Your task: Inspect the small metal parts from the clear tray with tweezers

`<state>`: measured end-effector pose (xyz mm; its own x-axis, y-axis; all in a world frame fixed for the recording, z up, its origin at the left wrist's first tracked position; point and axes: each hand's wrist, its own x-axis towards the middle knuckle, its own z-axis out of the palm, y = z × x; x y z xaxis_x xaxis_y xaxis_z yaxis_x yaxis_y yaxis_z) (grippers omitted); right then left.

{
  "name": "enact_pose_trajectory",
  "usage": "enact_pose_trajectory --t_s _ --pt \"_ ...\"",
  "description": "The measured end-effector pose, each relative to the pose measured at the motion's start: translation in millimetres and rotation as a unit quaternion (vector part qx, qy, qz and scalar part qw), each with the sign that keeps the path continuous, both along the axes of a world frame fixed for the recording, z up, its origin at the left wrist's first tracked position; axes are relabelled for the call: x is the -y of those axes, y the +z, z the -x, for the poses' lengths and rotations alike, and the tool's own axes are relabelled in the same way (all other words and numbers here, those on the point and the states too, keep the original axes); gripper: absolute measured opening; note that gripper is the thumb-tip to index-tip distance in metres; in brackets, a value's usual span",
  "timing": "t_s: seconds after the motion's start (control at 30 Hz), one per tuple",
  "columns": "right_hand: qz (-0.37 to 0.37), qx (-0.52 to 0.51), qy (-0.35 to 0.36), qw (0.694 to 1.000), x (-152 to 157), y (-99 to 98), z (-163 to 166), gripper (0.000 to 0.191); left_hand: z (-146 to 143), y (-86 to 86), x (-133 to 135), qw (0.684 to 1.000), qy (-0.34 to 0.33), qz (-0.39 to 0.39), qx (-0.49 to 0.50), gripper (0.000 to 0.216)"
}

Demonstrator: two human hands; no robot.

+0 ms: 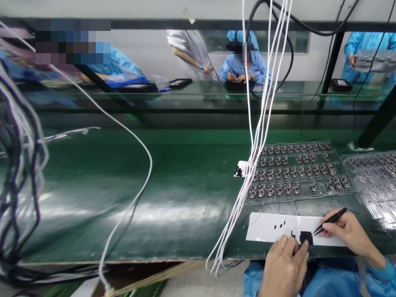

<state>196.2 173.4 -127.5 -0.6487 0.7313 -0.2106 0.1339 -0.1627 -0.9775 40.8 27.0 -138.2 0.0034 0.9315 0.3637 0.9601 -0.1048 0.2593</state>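
A white paper strip point(269, 227) lies near the front edge of the green belt, carrying small black pieces and a larger black patch point(306, 237). My left hand point(284, 266) rests with its fingertips pressed on the strip's near edge beside that patch, fingers curled together. My right hand point(351, 233) pinches black tweezers point(329, 220), whose tips touch the black patch. Just beyond the strip sits a clear tray point(337, 192) with rows of small circuit boards.
White cables point(256, 136) hang down left of the tray and over the belt edge. A second clear tray point(375, 181) lies at the right. A cable bundle point(15, 173) hangs far left. Other people in blue coats work behind the far shelf point(198, 97).
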Motion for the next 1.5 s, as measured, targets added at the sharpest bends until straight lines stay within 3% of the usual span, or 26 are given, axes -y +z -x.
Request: enact_pose_trajectory --t_s 0.43,0.7,0.83,1.07,1.2,1.5 --pt "0.014 0.019 0.006 1.000 4.4 2.2 -1.6 0.027 -12.9 10.5 -2.7 0.999 -0.017 0.028 0.024 0.017" --pt "0.007 0.038 0.016 0.999 2.7 10.0 -7.7 0.026 -3.0 9.7 7.2 0.998 0.021 -0.036 0.055 0.017" --pt "-0.007 0.029 0.007 1.000 2.7 14.3 2.6 0.026 -0.4 9.0 9.8 0.998 0.026 -0.016 0.062 0.019" --pt "-0.012 0.053 0.062 0.997 -2.4 11.9 27.1 0.030 -6.0 9.2 3.7 0.997 0.041 0.044 0.044 0.024" --pt "-0.010 0.061 0.038 0.997 -1.0 12.0 29.6 0.035 -6.4 7.1 1.5 0.997 0.049 0.043 0.033 0.026" --pt "0.006 0.077 0.071 0.995 -6.8 6.8 28.4 0.034 -4.4 5.5 0.9 0.995 0.042 0.053 0.068 0.026"
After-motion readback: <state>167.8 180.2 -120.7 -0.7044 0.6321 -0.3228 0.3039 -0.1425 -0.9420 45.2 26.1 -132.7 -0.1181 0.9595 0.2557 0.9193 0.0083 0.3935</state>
